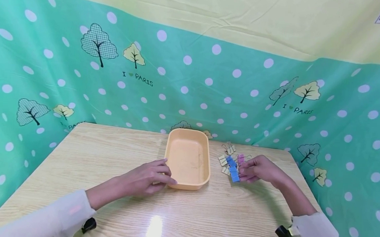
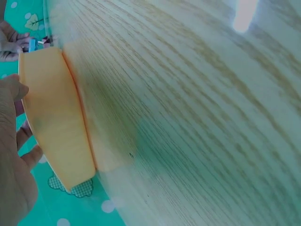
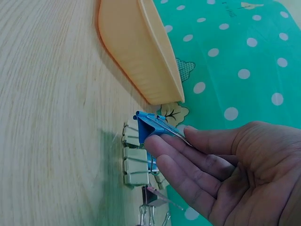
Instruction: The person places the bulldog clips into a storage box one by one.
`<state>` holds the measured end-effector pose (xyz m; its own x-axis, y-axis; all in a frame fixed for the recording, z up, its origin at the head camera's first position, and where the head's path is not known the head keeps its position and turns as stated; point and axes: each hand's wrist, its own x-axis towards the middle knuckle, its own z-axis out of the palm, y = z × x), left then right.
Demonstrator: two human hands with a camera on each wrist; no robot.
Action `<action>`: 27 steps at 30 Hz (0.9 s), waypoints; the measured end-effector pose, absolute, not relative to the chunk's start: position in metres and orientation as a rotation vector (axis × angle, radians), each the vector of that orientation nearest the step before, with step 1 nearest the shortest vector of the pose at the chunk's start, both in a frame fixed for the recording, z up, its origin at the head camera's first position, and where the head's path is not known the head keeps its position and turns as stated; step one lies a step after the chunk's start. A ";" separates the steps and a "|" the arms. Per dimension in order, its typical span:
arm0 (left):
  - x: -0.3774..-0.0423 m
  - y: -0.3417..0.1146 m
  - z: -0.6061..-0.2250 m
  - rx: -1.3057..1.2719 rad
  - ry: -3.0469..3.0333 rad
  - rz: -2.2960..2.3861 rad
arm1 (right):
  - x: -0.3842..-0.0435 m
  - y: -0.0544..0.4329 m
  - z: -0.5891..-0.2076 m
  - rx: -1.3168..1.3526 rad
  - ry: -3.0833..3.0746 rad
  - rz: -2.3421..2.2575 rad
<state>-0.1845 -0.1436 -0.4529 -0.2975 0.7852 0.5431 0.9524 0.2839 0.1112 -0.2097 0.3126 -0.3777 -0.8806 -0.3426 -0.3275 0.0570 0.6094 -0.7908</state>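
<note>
In the head view my right hand (image 1: pixel 260 170) pinches a blue binder clip (image 1: pixel 234 174) at the right of the table. The right wrist view shows thumb and fingers on this blue clip's (image 3: pixel 148 126) wire handle, its body tilted. Close below it lie other binder clips: a second blue clip (image 1: pixel 230 161), a pink clip (image 1: pixel 241 158) and several cream clips (image 1: pixel 222 160), partly overlapping. My left hand (image 1: pixel 148 177) rests with relaxed fingers at the near left corner of a pale orange plastic tray (image 1: pixel 186 186), touching its rim. Inside, the tray holds nothing visible.
The wooden table (image 1: pixel 116 146) ends at the back against a green dotted curtain (image 1: pixel 207 94), which also runs along both sides. The tray stands near the back edge, left of the clips. Light glares on the table's front part.
</note>
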 end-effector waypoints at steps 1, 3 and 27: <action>-0.184 -0.144 -0.453 -1.564 -2.177 -0.593 | -0.210 0.311 -0.377 -0.231 2.389 -1.191; -0.185 -0.144 -0.453 -1.560 -2.180 -0.588 | -0.212 0.308 -0.376 -0.235 2.391 -1.190; -0.185 -0.145 -0.451 -1.554 -2.170 -0.566 | -0.219 0.288 -0.369 -0.239 2.331 -1.281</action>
<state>-0.1847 -0.1446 -0.4509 -0.2945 0.7845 0.5457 0.9511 0.2962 0.0874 -0.2193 0.2877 -0.3689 -0.8756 -0.3659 -0.3153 0.0699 0.5499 -0.8323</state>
